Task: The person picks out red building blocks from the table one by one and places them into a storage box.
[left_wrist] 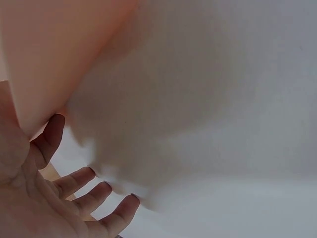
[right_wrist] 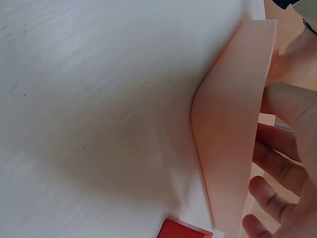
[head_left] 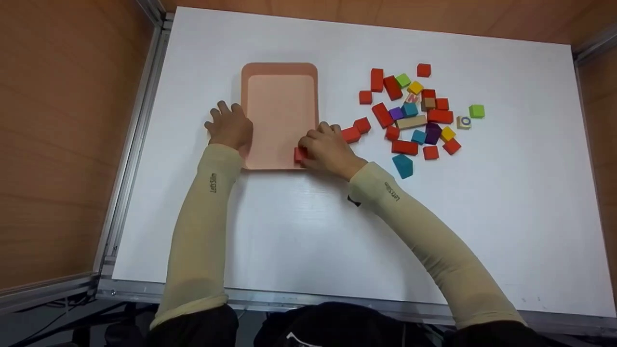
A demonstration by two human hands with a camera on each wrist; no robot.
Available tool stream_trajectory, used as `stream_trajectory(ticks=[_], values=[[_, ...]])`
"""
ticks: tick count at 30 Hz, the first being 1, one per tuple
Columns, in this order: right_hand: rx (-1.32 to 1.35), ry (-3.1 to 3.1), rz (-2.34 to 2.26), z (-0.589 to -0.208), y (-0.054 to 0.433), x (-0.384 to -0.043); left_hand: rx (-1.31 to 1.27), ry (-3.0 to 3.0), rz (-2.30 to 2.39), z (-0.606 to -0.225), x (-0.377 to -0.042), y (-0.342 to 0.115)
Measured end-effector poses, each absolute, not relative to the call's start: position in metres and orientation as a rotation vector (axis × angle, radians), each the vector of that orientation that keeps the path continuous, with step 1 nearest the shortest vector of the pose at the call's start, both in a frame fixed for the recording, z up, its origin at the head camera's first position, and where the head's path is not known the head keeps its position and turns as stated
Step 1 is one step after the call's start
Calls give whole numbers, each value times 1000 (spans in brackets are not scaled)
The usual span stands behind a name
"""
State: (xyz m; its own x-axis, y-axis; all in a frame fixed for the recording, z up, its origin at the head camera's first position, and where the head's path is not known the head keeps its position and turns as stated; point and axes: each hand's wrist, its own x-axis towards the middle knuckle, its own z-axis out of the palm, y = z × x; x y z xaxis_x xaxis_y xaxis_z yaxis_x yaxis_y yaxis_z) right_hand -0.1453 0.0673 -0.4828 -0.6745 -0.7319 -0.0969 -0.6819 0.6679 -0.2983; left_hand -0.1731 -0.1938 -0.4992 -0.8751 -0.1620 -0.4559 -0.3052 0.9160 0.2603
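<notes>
A shallow pink tray (head_left: pixel 279 69) lies on the white table between both hands. At its left side is my left hand (head_left: pixel 230 126), fingers spread over the tabletop; in the left wrist view the thumb (left_wrist: pixel 52 134) meets the tray's outer wall. My right hand (head_left: pixel 330 150) reaches over the lower right rim and pinches a red block (head_left: pixel 300 155) just inside that corner. From the right wrist camera, the tray wall (right_wrist: pixel 230 119) hides the block and the fingertips. Just beyond the right hand lie two red blocks (head_left: pixel 351 135) on the table.
Right of the tray is a loose spread of coloured blocks, mostly red (head_left: pixel 405 147), with teal (head_left: pixel 403 166), yellow, purple, green (head_left: pixel 476 111) and lettered ones. Wooden panels (head_left: pixel 72 135) border the table at the left, back and right.
</notes>
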Motion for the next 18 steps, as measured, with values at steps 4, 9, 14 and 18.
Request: stream_trajectory(ticks=[4, 9, 14, 18], values=[[-1143, 2674, -348, -483, 68, -145, -334, 2644, 449, -499, -173, -194], [-1128, 2656, -386, -480, 70, -146, -342, 2659, 451, -498, -172, -193], [-1081, 2639, -446, -474, 76, -150, -347, 2662, 466, -500, -172, -193], [-1032, 2668, -479, -468, 86, -156, -346, 2664, 471, -500, -172, -194]])
